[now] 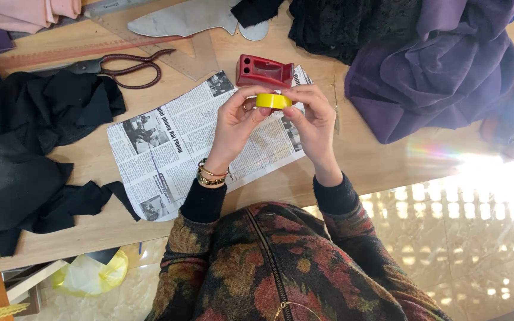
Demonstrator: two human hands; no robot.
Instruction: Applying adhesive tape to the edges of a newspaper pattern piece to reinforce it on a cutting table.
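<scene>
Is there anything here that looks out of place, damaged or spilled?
Nothing looks damaged or spilled. The left hand and right hand hold a yellow tape roll above the newspaper sheet; black fabric scraps lie loosely.

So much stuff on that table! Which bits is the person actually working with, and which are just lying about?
In use:
yellow tape roll, held by left hand and right hand

Lying about:
red tape dispenser
newspaper
scissors
black cloth
purple cloth

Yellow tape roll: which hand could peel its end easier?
Probably the right hand: its fingers pinch the yellow tape roll at the edge, while the left hand steadies it.
</scene>
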